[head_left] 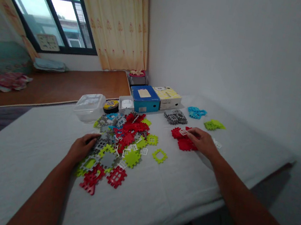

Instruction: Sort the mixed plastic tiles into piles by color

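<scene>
- Head view, right hand (189, 132): thumb and fingertips are brought together on a small white piece (183, 132), above the red pile (187, 145).
- Left hand (83, 147): fingers curled narrow at the near-left edge of the mixed pile (138, 126); I cannot tell whether they grip one of its grey pieces or only rest there.
- Beyond the right hand lie a grey pile (175, 117), towards the left, a blue pile (196, 113), and a green pile (214, 125), towards the right. All stand apart on the counter (179, 195).
- A loose white patch (217, 143), probably more white pieces, lies just past the right wrist, on its outer side.
- Between the hands, nearer the mixed pile, a green frame (159, 156) lies flat and alone.
- The step in hand looks to be handling one white piece with the right hand while the left attends to the mixed pile.
- The next move seems to call for a light pinch and a small lift, so that the white piece's edge does not snag the red teeth below.
</scene>
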The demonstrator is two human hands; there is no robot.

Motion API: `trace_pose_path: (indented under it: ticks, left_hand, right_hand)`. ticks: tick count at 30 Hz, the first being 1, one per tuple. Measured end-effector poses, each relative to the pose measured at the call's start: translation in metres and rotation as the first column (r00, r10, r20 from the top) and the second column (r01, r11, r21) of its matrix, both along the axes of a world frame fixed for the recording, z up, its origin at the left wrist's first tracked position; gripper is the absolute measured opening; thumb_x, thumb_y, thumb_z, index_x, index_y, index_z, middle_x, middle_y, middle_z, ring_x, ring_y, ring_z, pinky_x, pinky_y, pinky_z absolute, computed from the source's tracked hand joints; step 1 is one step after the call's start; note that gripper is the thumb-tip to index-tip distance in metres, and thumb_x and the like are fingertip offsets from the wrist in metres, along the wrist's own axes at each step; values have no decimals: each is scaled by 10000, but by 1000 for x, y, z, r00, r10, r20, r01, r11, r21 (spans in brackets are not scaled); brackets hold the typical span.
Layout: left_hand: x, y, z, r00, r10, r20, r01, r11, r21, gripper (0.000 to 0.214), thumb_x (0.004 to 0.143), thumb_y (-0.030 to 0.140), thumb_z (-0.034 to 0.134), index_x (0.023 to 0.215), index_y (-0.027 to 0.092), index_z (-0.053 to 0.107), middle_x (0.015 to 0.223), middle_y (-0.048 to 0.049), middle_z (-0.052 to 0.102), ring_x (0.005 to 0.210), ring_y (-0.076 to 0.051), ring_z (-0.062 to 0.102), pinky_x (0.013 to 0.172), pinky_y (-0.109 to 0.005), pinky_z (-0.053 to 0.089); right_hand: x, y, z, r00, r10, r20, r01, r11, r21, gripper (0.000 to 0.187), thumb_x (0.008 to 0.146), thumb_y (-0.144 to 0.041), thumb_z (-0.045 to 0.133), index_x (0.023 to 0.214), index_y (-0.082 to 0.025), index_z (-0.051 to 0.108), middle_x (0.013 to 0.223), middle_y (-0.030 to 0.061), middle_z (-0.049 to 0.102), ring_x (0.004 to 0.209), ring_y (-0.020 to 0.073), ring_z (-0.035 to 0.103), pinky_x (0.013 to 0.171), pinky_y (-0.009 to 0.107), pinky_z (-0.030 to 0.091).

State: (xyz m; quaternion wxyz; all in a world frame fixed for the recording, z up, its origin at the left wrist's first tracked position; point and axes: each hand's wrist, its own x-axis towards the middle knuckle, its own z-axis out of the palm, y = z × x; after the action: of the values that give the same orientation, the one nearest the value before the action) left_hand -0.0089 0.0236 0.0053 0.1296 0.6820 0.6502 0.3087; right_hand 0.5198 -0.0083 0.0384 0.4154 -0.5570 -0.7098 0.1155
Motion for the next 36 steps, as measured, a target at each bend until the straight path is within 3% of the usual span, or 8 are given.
trace_pose_path:
  ticks: [5,8,12,16,20,25,30,36]
  left_hand:
    - [-2,2,-1,1000,-6,-2,6,1000,-10,480,746,490,502,1081,223,719,1074,-49,749,966,-248,692,884,-332,544]
    - [-2,3,-1,1000,7,0,-7,1000,-12,474,749,483,502,1083,224,716,1092,-51,744,962,-248,693,896,-340,541]
    - [0,1,2,1000,8,-7,-9,1000,-15,469,744,481,503,1065,220,723,1094,-59,743,968,-258,692,890,-351,544]
    - [4,-2,5,1000,10,-6,-10,1000,-24,470,759,462,489,1080,206,718,1099,-63,740,992,-255,685,907,-353,534]
    - [7,-4,6,1000,24,-6,-24,999,-33,456,766,443,492,1086,208,716,1103,-62,738,1010,-253,676,929,-364,520]
    - [7,-4,2,999,-6,37,6,1000,-10,451,771,444,492,1078,205,720,1124,-61,730,1034,-241,667,965,-357,501]
    - [8,-4,1,997,-12,70,13,1000,-13,441,770,436,509,1074,198,722,1101,-65,737,1019,-240,670,948,-359,510]
    - [11,-6,4,998,-3,63,4,1000,-26,411,777,396,506,1075,215,723,1128,-52,731,1068,-235,648,994,-370,480]
  right_hand:
    - [105,-11,-30,896,-428,118,432,902,-12,328,843,-447,514,887,-186,707,875,82,732,795,218,660,715,329,482]
    - [137,-13,-42,855,-469,219,488,872,-35,322,842,-423,505,877,-185,719,901,97,737,809,229,662,713,333,472]
    - [139,-6,-37,801,-501,328,536,844,-21,316,841,-390,508,926,-183,730,934,105,733,788,228,655,702,335,467]
    - [91,0,-7,842,-435,320,428,899,94,325,867,-379,503,1006,-174,714,970,104,721,728,203,640,689,331,475]
    - [-2,-1,22,957,24,291,-48,996,75,253,892,-357,530,987,-204,707,950,66,718,806,186,647,726,301,489]
    - [-109,-4,24,810,470,351,-489,872,-39,202,907,-272,570,1060,-186,670,1017,75,690,851,166,635,778,294,500]
    - [-162,8,5,716,502,484,-573,820,-2,309,884,-138,571,1180,-204,635,1184,114,625,1110,222,546,933,368,460]
    - [-173,7,-14,703,503,502,-594,804,25,438,849,-100,589,1260,-251,599,1300,101,565,1163,237,497,974,416,404]
